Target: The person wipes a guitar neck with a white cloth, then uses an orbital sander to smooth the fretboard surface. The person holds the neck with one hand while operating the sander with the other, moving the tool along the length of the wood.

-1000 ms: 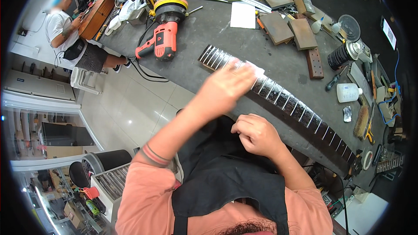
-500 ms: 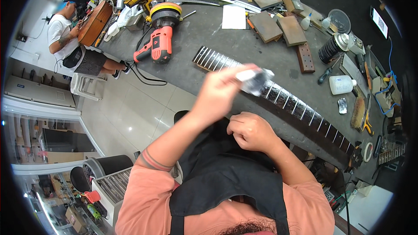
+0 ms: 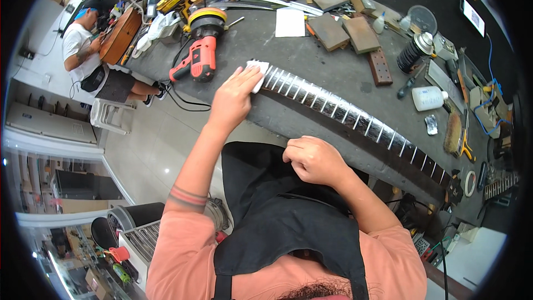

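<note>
A long dark guitar neck [image 3: 355, 120] with metal frets lies slantwise along the bench's near edge, its fretboard glossy over much of its length. At its far-left end, my left hand [image 3: 233, 99] presses a white cloth [image 3: 259, 72] down onto the board, fingers closed over it. Closer to my body, my right hand [image 3: 315, 159] is curled into a loose fist beside the bench edge, apart from the neck. Nothing shows sticking out of that fist, though its palm side is hidden.
A red polisher [image 3: 202, 58] stands left of the neck. Beyond lie a white paper [image 3: 290, 23], sanding blocks [image 3: 361, 35] and a drilled wooden block [image 3: 380, 66]. To the right are a spray can [image 3: 415, 53], a white bottle [image 3: 429, 98] and a brush [image 3: 452, 132]. Another person [image 3: 83, 44] works at far left.
My left hand has slid the cloth leftward along the fretboard from its middle to the far-left end. My right hand stays curled in nearly the same place.
</note>
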`<action>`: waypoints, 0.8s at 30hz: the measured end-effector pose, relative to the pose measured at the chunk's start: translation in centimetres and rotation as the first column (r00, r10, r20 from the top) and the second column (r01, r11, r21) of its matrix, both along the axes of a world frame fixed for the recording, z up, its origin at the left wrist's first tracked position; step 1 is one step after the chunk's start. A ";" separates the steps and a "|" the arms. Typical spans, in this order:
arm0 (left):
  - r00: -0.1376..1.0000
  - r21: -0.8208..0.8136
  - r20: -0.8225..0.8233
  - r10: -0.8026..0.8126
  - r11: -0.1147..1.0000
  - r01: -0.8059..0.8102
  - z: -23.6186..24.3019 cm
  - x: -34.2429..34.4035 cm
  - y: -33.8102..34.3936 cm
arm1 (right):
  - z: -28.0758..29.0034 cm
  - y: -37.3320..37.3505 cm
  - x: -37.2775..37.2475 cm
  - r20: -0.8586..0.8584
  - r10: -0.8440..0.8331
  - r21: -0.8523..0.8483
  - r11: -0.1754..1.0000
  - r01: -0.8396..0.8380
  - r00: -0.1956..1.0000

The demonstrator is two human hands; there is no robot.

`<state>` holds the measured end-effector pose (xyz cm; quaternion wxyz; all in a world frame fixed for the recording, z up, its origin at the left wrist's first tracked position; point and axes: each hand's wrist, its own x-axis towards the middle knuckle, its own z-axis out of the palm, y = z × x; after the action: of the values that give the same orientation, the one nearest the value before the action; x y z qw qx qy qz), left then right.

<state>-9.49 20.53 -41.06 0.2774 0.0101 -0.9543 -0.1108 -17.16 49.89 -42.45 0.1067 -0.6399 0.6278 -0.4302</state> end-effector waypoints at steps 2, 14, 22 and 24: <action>1.000 -0.055 0.016 -0.003 0.998 0.003 -0.1 1.2 -1.3 | 0.2 0.1 0.1 0.007 -0.007 0.004 1.000 0.007 1.000; 0.994 0.153 -0.063 -0.084 0.984 0.093 -0.3 -3.3 13.6 | 2.2 6.4 1.5 0.425 0.123 -0.163 0.985 -0.058 0.897; 0.768 0.106 -0.025 -0.640 0.762 0.638 1.0 -10.6 33.8 | 9.6 21.1 1.0 0.460 -0.328 -0.496 0.676 0.545 0.825; 0.712 0.125 -0.076 -0.698 0.702 0.701 2.2 -12.2 37.8 | 8.0 26.2 -1.7 0.444 -0.510 -0.647 0.386 0.657 0.737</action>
<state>-21.70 58.35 -38.87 0.2242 -0.3338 -0.8728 -0.2767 -18.89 76.07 -34.45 -0.2826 -0.3173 0.5522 -0.7173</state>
